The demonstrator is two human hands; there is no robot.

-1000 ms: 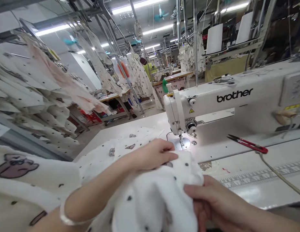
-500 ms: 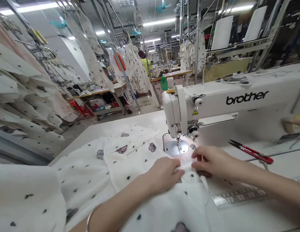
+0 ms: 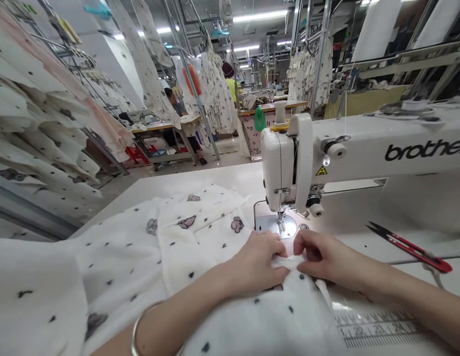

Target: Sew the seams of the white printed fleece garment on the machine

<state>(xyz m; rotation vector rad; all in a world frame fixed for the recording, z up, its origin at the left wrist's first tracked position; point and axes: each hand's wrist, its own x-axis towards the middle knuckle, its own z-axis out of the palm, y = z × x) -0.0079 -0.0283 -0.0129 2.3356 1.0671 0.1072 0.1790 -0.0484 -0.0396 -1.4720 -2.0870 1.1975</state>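
White printed fabric (image 3: 185, 252) with small dark dots and pink animal motifs lies spread over the table. My left hand (image 3: 257, 262) presses on a folded edge of it with curled fingers, just in front of the needle plate (image 3: 280, 225). Facing it, my right hand (image 3: 319, 257) pinches the same edge, fingertips almost touching the left ones. Both hands sit directly below the presser foot of the white Brother sewing machine (image 3: 363, 153).
Red-handled thread snips (image 3: 411, 244) lie on the table at the right. A printed ruler strip (image 3: 386, 329) runs along the table's front edge. Racks of hanging garments (image 3: 48, 133) fill the left. Other workers sit at tables (image 3: 166, 128) in the background.
My right hand rose from the fabric bundle at my lap to the needle area and took hold of the edge. Both hands moved the fabric edge closer to the presser foot.
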